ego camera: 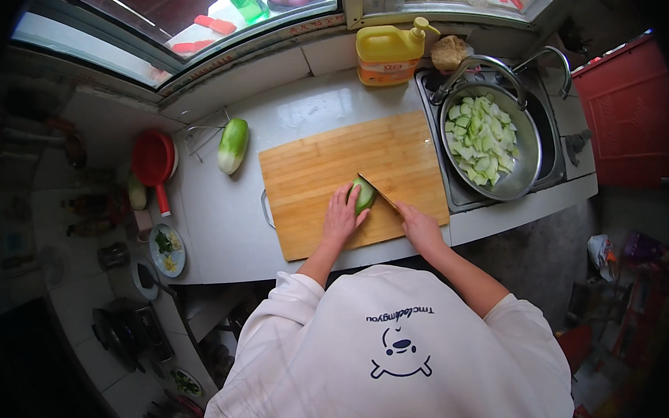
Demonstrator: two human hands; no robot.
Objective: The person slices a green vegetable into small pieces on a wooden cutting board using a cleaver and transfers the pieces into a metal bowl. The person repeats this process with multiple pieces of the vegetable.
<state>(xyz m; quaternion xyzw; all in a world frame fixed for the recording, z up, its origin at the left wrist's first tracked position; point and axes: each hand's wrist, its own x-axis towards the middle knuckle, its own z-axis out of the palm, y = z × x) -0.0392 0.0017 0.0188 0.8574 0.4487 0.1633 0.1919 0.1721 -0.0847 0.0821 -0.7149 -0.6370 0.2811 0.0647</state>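
On the bamboo cutting board (308,161) lies a piece of green-skinned gourd or radish (364,196) with a pale cut face. My left hand (343,212) rests on its left side, fingers on its top. A knife (379,190) is in my right hand (421,226), its blade seen nearly edge-on against the right side of the piece. Whether the blade has entered the flesh cannot be told. In the sink at the right, a steel basin (527,177) holds many pale green slices (482,139). A whole green and white vegetable (233,145) lies left of the board.
A yellow pump jug (390,54) stands behind the board, beside the sink with its curved faucet (484,60). At the left are a red plastic ladle (153,155), a wire rack (201,137) and a plate of chopped seasonings (167,250). Windows border the counter's back.
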